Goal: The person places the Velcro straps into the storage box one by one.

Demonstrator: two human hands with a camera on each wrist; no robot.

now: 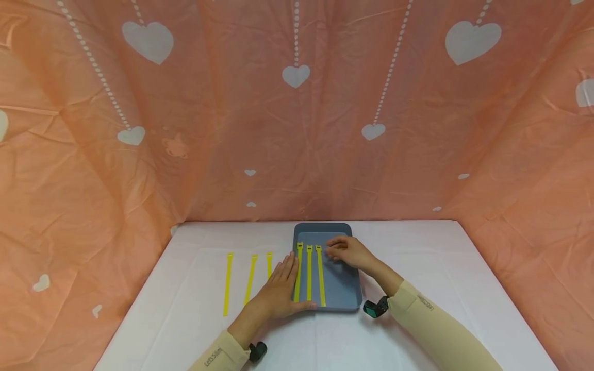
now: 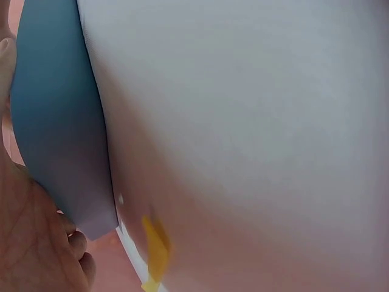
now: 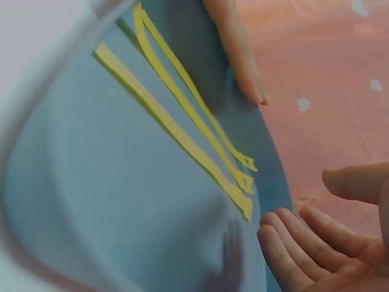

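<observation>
Three yellow hook-and-loop cable ties (image 1: 320, 278) with slotted heads lie lengthwise in the left half of a blue-grey tray (image 1: 343, 283). My left hand (image 1: 280, 293) rests along the tray's left side, fingers straight and thumb at the near rim; the tray wall (image 2: 61, 115) shows beside it in the left wrist view. Above the tray's right half is my right hand (image 1: 349, 251), its fingers loosely bent, close to the heads of the ties. In the right wrist view, thumb and fingers (image 3: 316, 240) stand apart with nothing between them.
On the white table (image 1: 185, 288), left of the tray, lie three more yellow ties (image 1: 227, 286), the nearest partly hidden behind the left hand. An orange curtain (image 1: 260, 129) with white hearts closes off the back and both sides.
</observation>
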